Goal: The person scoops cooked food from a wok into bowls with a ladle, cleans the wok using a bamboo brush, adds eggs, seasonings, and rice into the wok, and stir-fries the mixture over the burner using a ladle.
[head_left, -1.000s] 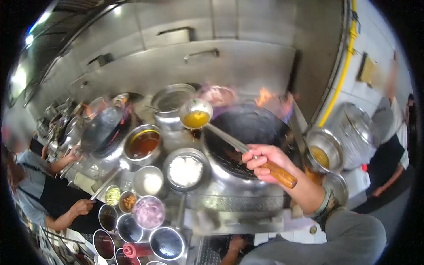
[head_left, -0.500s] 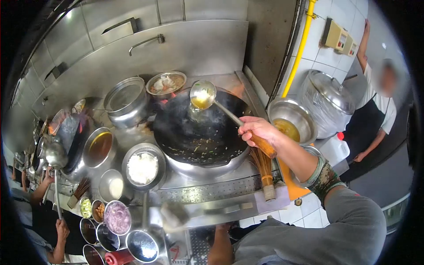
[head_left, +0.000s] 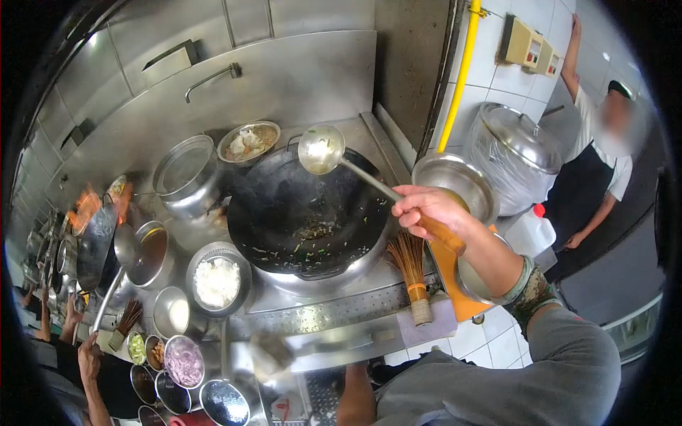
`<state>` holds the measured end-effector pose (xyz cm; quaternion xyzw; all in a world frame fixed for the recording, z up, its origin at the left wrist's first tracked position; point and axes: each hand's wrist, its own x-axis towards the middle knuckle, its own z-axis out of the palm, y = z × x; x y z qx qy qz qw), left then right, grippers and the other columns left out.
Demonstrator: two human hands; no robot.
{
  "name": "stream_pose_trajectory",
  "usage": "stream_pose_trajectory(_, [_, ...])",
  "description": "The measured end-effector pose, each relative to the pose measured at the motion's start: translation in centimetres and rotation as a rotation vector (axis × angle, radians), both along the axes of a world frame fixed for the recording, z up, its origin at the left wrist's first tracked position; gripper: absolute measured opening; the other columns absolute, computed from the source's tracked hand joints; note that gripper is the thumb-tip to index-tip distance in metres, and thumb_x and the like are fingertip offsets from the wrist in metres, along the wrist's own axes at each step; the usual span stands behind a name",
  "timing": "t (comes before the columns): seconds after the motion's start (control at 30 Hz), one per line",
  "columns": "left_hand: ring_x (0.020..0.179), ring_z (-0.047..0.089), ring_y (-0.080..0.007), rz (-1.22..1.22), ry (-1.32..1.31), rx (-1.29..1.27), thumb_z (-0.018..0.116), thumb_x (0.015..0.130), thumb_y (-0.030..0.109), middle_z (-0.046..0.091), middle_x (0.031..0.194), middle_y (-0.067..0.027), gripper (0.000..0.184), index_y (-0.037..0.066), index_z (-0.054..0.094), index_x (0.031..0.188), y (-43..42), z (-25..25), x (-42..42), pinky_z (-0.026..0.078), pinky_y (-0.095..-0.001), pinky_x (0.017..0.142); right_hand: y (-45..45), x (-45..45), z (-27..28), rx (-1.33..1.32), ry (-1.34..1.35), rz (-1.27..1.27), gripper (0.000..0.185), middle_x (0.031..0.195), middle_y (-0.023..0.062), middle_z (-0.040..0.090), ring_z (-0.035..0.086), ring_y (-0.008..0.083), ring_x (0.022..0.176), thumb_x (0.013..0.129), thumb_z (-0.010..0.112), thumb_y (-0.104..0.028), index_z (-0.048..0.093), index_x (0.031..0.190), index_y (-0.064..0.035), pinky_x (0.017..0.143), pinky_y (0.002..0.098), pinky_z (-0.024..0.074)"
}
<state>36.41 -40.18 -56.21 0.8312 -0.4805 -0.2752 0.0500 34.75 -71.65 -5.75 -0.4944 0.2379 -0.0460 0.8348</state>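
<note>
A person's right hand grips the wooden handle of a steel ladle, its bowl above the far edge of a blackened wok speckled with food scraps. The left hand is out of sight, its state impossible to tell. On the steel bench, a bristle brush lies beside the wok; a pan of white food sits opposite.
</note>
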Motion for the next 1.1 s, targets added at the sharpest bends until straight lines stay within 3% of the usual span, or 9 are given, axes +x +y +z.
stream_pose_trajectory(0.03, [0.091,0.065,-0.0305,0.003,0.001,0.003,0.055,0.086,0.03,0.064,0.101,-0.0159,0.029,0.016,0.066,0.108,0.0,0.9,0.1,0.052,-0.0446,0.079,-0.5,-0.1,-0.4,0.0,0.0,-0.002,0.046,0.087,0.0075,0.052,0.048,0.0075,0.055,0.086,0.052,-0.001,0.036,0.129,-0.0049,0.038,0.0231,0.0378])
stream_pose_trajectory(0.1, [0.091,0.065,-0.0305,0.005,-0.016,0.0,0.055,0.086,0.03,0.064,0.102,-0.016,0.029,0.016,0.066,0.108,-0.2,1.4,-0.2,0.052,-0.0446,0.08,-1.4,-0.1,-1.5,0.425,-0.159,-0.022,0.013,0.082,0.0045,0.052,0.048,0.0066,0.054,0.09,0.05,-0.004,0.042,0.099,-0.0089,0.038,0.0235,0.0392])
stream_pose_trajectory(0.23, [0.091,0.065,-0.0306,-0.004,-0.019,0.003,0.054,0.086,0.03,0.063,0.103,-0.016,0.03,0.015,0.065,0.109,0.4,1.7,0.4,0.052,-0.0445,0.08,-0.9,-0.2,-1.4,0.701,-0.297,0.066,0.007,0.083,0.0035,0.049,0.048,0.0045,0.057,0.093,0.047,-0.005,0.041,0.097,-0.0052,0.038,0.0209,0.0407])
stream_pose_trajectory(0.63, [0.093,0.064,-0.0309,-0.004,0.049,-0.046,0.054,0.086,0.031,0.062,0.107,-0.0162,0.031,0.015,0.064,0.111,-0.8,-0.8,-0.4,0.051,-0.0443,0.081,4.5,2.9,2.2,0.693,-0.372,0.153,0.018,0.085,0.0038,0.048,0.048,0.004,0.059,0.095,0.045,-0.008,0.044,0.108,0.0034,0.039,0.0208,0.0416])
stream_pose_trajectory(0.67, [0.093,0.064,-0.0309,0.004,0.055,-0.05,0.054,0.086,0.031,0.062,0.107,-0.0162,0.031,0.015,0.064,0.111,-1.0,-0.8,-0.6,0.051,-0.0443,0.081,5.0,3.4,2.3,0.724,-0.395,0.202,0.04,0.089,0.004,0.044,0.05,0.0056,0.063,0.096,0.039,-0.008,0.033,0.132,0.009,0.042,0.0238,0.0452])
stream_pose_trajectory(0.7, [0.093,0.064,-0.0309,0.01,0.062,-0.052,0.054,0.086,0.031,0.062,0.107,-0.0162,0.032,0.015,0.064,0.112,-1.2,-0.9,-0.6,0.051,-0.0443,0.082,5.7,4.1,2.7,0.732,-0.396,0.233,0.041,0.09,0.0044,0.043,0.051,0.0061,0.063,0.096,0.039,-0.008,0.032,0.133,0.0096,0.043,0.0242,0.0461])
stream_pose_trajectory(0.77, [0.093,0.064,-0.031,0.025,0.077,-0.057,0.054,0.086,0.031,0.062,0.108,-0.0163,0.032,0.015,0.063,0.112,-1.3,-0.6,-0.4,0.051,-0.0442,0.082,7.4,5.8,3.4,0.728,-0.345,0.225,0.028,0.088,0.0045,0.048,0.049,0.0039,0.061,0.095,0.044,-0.009,0.044,0.117,0.008,0.041,0.0224,0.0448])
stream_pose_trajectory(0.97, [0.094,0.064,-0.0311,0.047,0.11,-0.054,0.054,0.086,0.032,0.061,0.109,-0.0164,0.033,0.014,0.063,0.113,-1.5,0.3,0.0,0.051,-0.0441,0.082,13.0,12.6,3.5,0.714,-0.311,0.34,0.029,0.087,0.0041,0.049,0.05,0.0039,0.059,0.094,0.044,-0.007,0.046,0.119,0.0083,0.041,0.022,0.0431])
stream_pose_trajectory(1.1, [0.095,0.063,-0.0312,0.046,0.126,-0.056,0.054,0.087,0.032,0.06,0.111,-0.0164,0.033,0.014,0.062,0.114,-1.3,0.6,-0.1,0.05,-0.0441,0.083,17.4,17.6,2.8,0.52,-0.228,0.423,0.023,0.084,0.0036,0.052,0.048,0.0052,0.057,0.091,0.052,-0.005,0.038,0.11,-0.0054,0.04,0.0224,0.0391])
